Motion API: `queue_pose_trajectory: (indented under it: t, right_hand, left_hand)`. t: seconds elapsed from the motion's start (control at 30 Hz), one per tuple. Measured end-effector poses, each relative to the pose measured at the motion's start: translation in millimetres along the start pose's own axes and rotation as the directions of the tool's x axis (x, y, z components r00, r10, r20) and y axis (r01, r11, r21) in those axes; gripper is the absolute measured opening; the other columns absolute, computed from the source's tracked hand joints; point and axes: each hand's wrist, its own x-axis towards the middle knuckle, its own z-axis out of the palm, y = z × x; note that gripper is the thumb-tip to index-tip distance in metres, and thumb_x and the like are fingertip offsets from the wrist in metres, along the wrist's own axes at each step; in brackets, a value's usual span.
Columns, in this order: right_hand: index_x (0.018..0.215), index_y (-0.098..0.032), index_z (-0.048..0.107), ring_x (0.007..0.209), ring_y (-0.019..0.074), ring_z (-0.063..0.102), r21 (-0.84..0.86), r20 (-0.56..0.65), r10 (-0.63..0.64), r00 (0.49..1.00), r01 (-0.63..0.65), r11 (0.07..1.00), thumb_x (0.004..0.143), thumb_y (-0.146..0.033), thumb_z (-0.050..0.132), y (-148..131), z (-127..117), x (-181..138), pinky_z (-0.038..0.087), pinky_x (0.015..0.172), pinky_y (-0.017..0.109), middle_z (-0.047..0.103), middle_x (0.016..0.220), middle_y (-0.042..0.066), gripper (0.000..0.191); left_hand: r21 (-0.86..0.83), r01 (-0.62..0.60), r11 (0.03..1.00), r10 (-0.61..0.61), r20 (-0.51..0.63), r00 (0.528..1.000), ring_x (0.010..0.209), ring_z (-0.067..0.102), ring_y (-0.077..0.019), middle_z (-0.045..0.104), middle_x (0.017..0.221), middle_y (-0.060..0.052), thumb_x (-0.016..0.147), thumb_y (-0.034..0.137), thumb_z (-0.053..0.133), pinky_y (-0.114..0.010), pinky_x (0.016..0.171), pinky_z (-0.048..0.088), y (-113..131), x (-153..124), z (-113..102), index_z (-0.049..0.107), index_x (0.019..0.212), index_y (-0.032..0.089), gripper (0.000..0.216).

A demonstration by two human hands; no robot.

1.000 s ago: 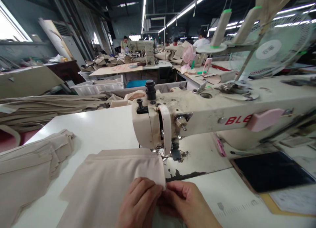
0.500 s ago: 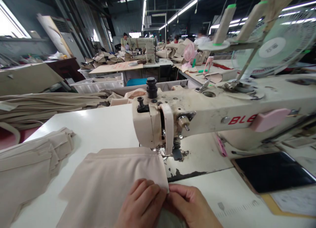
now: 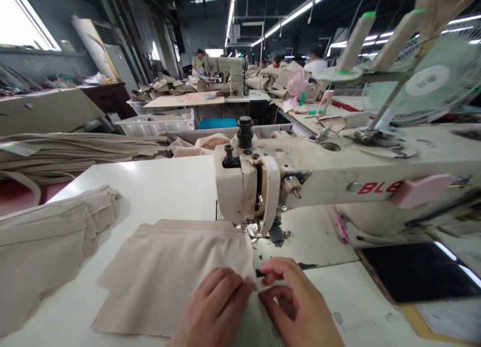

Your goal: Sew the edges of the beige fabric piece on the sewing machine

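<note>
A beige fabric panel (image 3: 176, 267) lies flat on the white table, its stitched upper edge reaching the sewing machine's (image 3: 236, 192) presser foot (image 3: 253, 229). My left hand (image 3: 218, 307) is closed at the panel's lower right corner, fingers bent together over the edge; the thumb side is partly hidden. Just right of that corner is my right hand (image 3: 296, 302), its thumb and forefinger apart with a gap between them and nothing visible inside.
A stack of similar panels (image 3: 56, 237) lies at the left. To the right are a dark-screened tablet (image 3: 421, 272) on papers and a pink tool (image 3: 340, 227). Thread cones (image 3: 355, 41) and a large fan (image 3: 428, 81) stand behind the machine. Other people work far back.
My right hand has let go of the panel's corner and its fingers have spread. The left hand stays on the fabric. The whole view has shifted slightly, so things appear further right.
</note>
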Motion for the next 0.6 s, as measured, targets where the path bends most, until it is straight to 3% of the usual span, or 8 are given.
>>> queue_pose_trajectory:
  t: [0.03, 0.1, 0.13, 0.2, 0.33, 0.4, 0.6]
  right_hand:
    - [0.11, -0.022, 0.062, 0.098, 0.0216, 0.063, -0.2, 0.019, -0.228, 0.974, 0.227, 0.953, 0.086, -0.012, 0.059, 0.6, -5.3, 3.9, 0.055, 0.082, 0.034, 0.066, 0.109, 0.009, 0.027]
    - [0.111, -0.017, 0.063, 0.109, 0.023, 0.058, -0.399, 0.217, -0.556, 0.803, 0.592, 0.7, 0.093, -0.011, 0.053, 0.1, -13.7, 15.1, 0.049, 0.096, 0.037, 0.067, 0.113, 0.01, 0.022]
    - [0.107, -0.014, 0.065, 0.107, 0.022, 0.059, -0.405, 0.313, -0.622, 0.718, 0.693, 0.596, 0.096, -0.012, 0.048, -0.6, -16.0, 21.1, 0.048, 0.098, 0.036, 0.069, 0.107, 0.01, 0.02]
    - [0.097, -0.011, 0.066, 0.095, 0.0193, 0.063, -0.363, 0.423, -0.65, 0.631, 0.776, 0.516, 0.1, -0.014, 0.039, -1.8, -16.8, 31.1, 0.051, 0.093, 0.032, 0.072, 0.09, 0.008, 0.027]
    - [0.091, -0.011, 0.067, 0.08, 0.0185, 0.065, -0.341, 0.451, -0.646, 0.615, 0.788, 0.513, 0.102, -0.017, 0.031, -2.3, -11.2, 36.8, 0.056, 0.08, 0.028, 0.07, 0.077, 0.01, 0.037]
    - [0.093, -0.011, 0.067, 0.079, 0.0184, 0.066, -0.335, 0.448, -0.651, 0.612, 0.791, 0.512, 0.102, -0.016, 0.03, -1.5, -9.5, 36.7, 0.056, 0.08, 0.028, 0.07, 0.076, 0.01, 0.038]
    - [0.094, -0.011, 0.067, 0.082, 0.0182, 0.07, -0.419, 0.415, -0.666, 0.62, 0.78, 0.466, 0.101, -0.012, 0.03, 3.6, -10.9, 50.2, 0.057, 0.085, 0.028, 0.074, 0.082, 0.01, 0.038]
  left_hand:
    - [-0.024, 0.011, 1.0, -0.01, 0.006, 1.0, 0.076, 0.056, -0.0176, 0.066, 0.081, -0.01, 0.099, 0.011, 0.039, -0.027, 0.071, 0.051, 0.5, -1.6, 0.3, 0.061, 0.099, 0.008, 0.022]
    - [-0.103, 0.079, 0.991, -0.073, 0.063, 0.995, 0.074, 0.055, -0.0172, 0.065, 0.081, -0.009, 0.099, 0.012, 0.035, -0.027, 0.07, 0.05, -1.5, -3.9, 0.8, 0.059, 0.093, 0.011, 0.025]
    - [-0.132, 0.131, 0.983, -0.116, 0.112, 0.987, 0.072, 0.054, -0.017, 0.064, 0.079, -0.007, 0.099, 0.013, 0.035, -0.027, 0.068, 0.049, -4.7, -3.7, 0.6, 0.058, 0.089, 0.013, 0.025]
    - [-0.109, 0.228, 0.968, -0.198, 0.233, 0.952, 0.077, 0.055, -0.0188, 0.064, 0.083, -0.006, 0.098, 0.016, 0.041, -0.03, 0.071, 0.048, -16.0, 0.1, -1.2, 0.059, 0.091, 0.016, 0.019]
    - [0.041, 0.304, 0.952, -0.293, 0.414, 0.862, 0.104, 0.056, -0.0229, 0.065, 0.113, -0.005, 0.093, 0.014, 0.052, -0.036, 0.09, 0.046, -47.4, 13.5, -7.1, 0.058, 0.115, 0.019, 0.024]
    - [0.056, 0.318, 0.947, -0.307, 0.46, 0.833, 0.104, 0.057, -0.0216, 0.065, 0.115, -0.003, 0.093, 0.016, 0.052, -0.034, 0.091, 0.046, -59.0, 17.3, -7.6, 0.059, 0.113, 0.019, 0.022]
    - [0.081, 0.334, 0.939, -0.335, 0.427, 0.84, 0.097, 0.058, -0.0227, 0.068, 0.106, -0.004, 0.095, 0.019, 0.045, -0.035, 0.088, 0.046, -73.1, 21.0, 1.4, 0.065, 0.103, 0.019, 0.021]
